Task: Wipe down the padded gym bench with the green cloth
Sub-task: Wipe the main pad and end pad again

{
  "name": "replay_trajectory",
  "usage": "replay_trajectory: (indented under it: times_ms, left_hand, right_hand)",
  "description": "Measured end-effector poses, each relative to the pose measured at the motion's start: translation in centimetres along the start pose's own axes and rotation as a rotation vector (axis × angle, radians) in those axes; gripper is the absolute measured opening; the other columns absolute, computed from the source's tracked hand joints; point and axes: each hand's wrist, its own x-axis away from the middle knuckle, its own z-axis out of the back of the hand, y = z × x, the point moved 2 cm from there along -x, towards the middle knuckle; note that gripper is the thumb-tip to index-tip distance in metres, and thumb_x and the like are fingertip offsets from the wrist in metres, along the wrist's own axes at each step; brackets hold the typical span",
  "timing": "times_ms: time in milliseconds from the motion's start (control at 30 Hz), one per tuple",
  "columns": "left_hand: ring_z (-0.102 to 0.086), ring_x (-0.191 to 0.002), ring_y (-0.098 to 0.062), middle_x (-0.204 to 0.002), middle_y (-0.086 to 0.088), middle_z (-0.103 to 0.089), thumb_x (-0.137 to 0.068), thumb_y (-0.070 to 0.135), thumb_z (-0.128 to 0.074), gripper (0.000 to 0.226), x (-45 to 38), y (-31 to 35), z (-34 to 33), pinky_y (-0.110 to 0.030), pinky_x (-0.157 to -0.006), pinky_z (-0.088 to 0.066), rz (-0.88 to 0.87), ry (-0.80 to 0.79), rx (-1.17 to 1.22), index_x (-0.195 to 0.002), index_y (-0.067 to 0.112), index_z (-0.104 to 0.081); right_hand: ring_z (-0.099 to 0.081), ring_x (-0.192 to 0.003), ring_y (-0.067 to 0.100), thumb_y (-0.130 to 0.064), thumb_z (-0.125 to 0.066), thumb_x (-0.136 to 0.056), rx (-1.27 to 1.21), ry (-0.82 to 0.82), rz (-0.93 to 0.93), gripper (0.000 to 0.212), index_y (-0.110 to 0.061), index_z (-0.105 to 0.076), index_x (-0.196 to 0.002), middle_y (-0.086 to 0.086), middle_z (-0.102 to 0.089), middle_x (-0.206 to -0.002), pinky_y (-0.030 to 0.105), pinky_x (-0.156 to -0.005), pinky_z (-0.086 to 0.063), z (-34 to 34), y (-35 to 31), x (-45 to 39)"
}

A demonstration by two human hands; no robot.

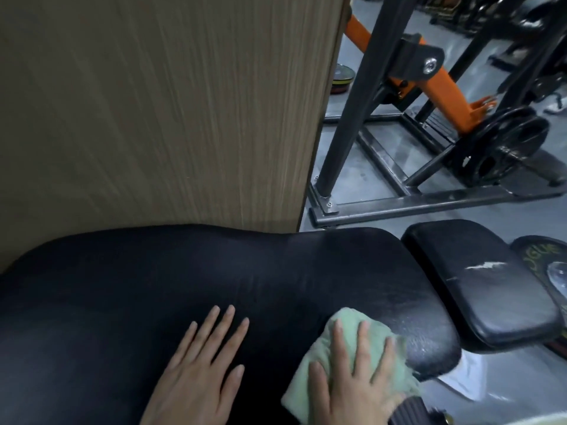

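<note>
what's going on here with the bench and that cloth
A person is wiping a padded gym bench. The right hand presses flat on a green cloth near the bench's right end, fingers spread and straight. The left hand rests flat on the bare black padding beside it, holding nothing. A smaller seat pad with a tear in its cover sits just past the cloth. Behind stand a wooden panel and a black and orange weight machine.
</note>
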Motion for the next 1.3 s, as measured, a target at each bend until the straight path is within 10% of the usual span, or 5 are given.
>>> replay_trajectory:
  times_ms: [200,433,667,1000,1300]
  left_hand:
    - [-0.03,-0.14,-0.018,-0.15,-0.002,-0.04,-0.1,0.046,-0.014,0.054,-0.1,0.0,0.0,-0.035,-0.11,-0.02,0.007,0.019,0.005,-0.144,0.023,-0.036]
    - [-0.026,-0.142,-0.021,-0.152,-0.006,-0.035,-0.1,0.048,-0.016,0.058,0.0,0.0,0.2,-0.037,-0.111,-0.021,0.013,0.086,-0.005,-0.147,0.018,-0.032]
    - [-0.027,-0.141,-0.022,-0.15,-0.008,-0.038,-0.098,0.048,-0.016,0.062,0.1,-0.2,0.3,-0.035,-0.111,-0.021,0.002,0.117,-0.019,-0.145,0.012,-0.033]
    - [-0.029,-0.14,-0.019,-0.149,-0.008,-0.04,-0.088,0.05,-0.038,0.07,-0.2,0.0,-0.2,-0.037,-0.108,-0.023,0.053,0.116,-0.049,-0.142,0.005,-0.036]
    - [-0.022,-0.144,-0.015,-0.156,-0.004,-0.027,-0.1,0.046,-0.017,0.064,0.1,0.5,0.3,-0.036,-0.11,-0.021,0.141,0.019,-0.042,-0.146,0.006,-0.033]
  right_hand:
    - [0.016,-0.145,0.024,-0.063,-0.008,-0.092,0.131,-0.166,-0.153,0.057,-0.055,0.023,-0.139,-0.018,0.02,-0.156,0.071,-0.107,-0.003,3.8,5.4,-7.9]
    - [0.022,-0.144,0.031,-0.058,-0.008,-0.096,0.215,-0.254,0.132,0.06,-0.042,0.013,-0.149,-0.003,0.02,-0.158,0.074,-0.101,0.013,1.6,-3.4,-14.3]
    - [-0.037,-0.137,0.032,-0.055,-0.034,-0.089,0.195,-0.198,0.863,0.054,-0.037,-0.043,-0.14,0.0,-0.045,-0.147,0.067,-0.101,-0.012,-0.7,-10.7,-8.9]
    - [0.022,-0.144,0.018,-0.067,-0.002,-0.088,0.2,-0.258,0.155,0.061,-0.051,0.016,-0.144,-0.011,0.02,-0.158,0.064,-0.11,0.01,3.1,1.7,-16.8]
    - [-0.011,-0.147,0.024,-0.068,-0.012,-0.094,0.189,-0.262,0.801,0.058,-0.046,-0.016,-0.148,-0.006,-0.018,-0.159,0.065,-0.109,-0.006,2.0,0.3,-10.3]
